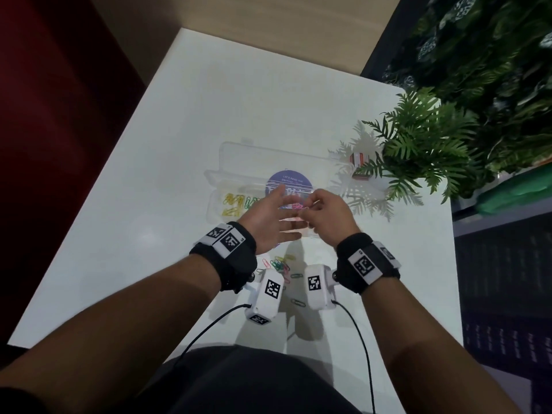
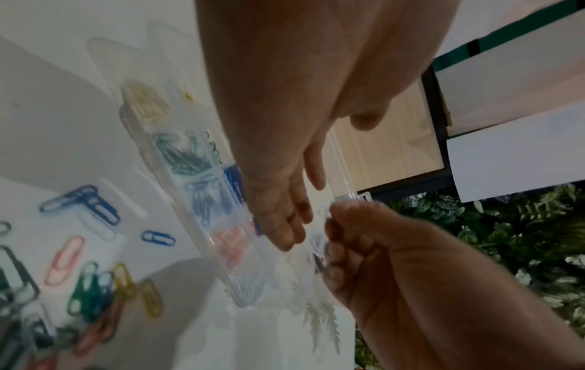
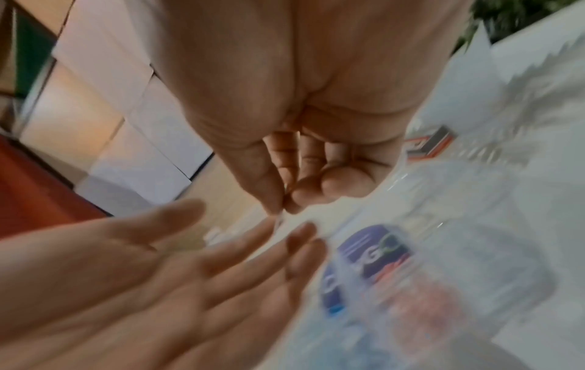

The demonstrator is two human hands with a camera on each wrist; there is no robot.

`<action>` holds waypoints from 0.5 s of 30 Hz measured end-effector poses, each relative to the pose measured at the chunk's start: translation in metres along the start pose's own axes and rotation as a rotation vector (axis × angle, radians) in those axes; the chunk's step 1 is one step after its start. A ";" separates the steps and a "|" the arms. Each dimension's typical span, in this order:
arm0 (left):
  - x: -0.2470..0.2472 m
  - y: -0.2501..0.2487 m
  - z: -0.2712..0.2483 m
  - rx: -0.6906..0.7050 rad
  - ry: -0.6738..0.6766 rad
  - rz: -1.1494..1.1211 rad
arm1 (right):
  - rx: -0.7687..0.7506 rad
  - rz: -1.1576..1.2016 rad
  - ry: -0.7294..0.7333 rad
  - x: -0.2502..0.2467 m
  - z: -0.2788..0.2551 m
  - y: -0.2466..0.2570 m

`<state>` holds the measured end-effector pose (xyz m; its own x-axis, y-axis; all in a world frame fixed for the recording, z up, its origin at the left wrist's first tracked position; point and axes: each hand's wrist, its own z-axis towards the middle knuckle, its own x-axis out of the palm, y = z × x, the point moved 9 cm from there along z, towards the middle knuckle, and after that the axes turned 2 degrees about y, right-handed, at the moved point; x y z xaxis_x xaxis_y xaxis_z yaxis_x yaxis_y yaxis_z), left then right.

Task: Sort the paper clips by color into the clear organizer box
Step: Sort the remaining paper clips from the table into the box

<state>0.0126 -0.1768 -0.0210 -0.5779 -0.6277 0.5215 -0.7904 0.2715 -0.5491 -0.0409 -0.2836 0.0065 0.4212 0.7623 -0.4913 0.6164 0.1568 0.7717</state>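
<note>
1. Head view: the clear organizer box (image 1: pixel 236 177) lies open on the white table (image 1: pixel 125 222), lid folded back toward 12 o'clock.
2. Both hands hover over the box's right half.
3. Left hand (image 1: pixel 264 222) has its fingers straight and spread, holding nothing.
4. Right hand (image 1: pixel 328 218) has its fingers curled, thumb and forefinger pinched together; what they pinch is too blurred to tell.
5. Yellow clips (image 1: pixel 231 203) fill the compartment at 9 o'clock, green clips (image 1: pixel 250 202) just beside them.
6. Loose mixed clips (image 1: pixel 280 264) lie on the table at 6 o'clock from the box, between the wrists.
7. A fern (image 1: pixel 424 144) stands at 2 o'clock.
</note>
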 end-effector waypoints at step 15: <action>-0.075 0.011 -0.008 0.054 -0.297 0.520 | 0.024 -0.240 0.040 0.000 -0.013 -0.052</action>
<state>0.0461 -0.1209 -0.0613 -0.7985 -0.6015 -0.0252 -0.4032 0.5654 -0.7196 -0.0816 -0.2836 -0.0289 0.2344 0.7292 -0.6430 0.7116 0.3219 0.6245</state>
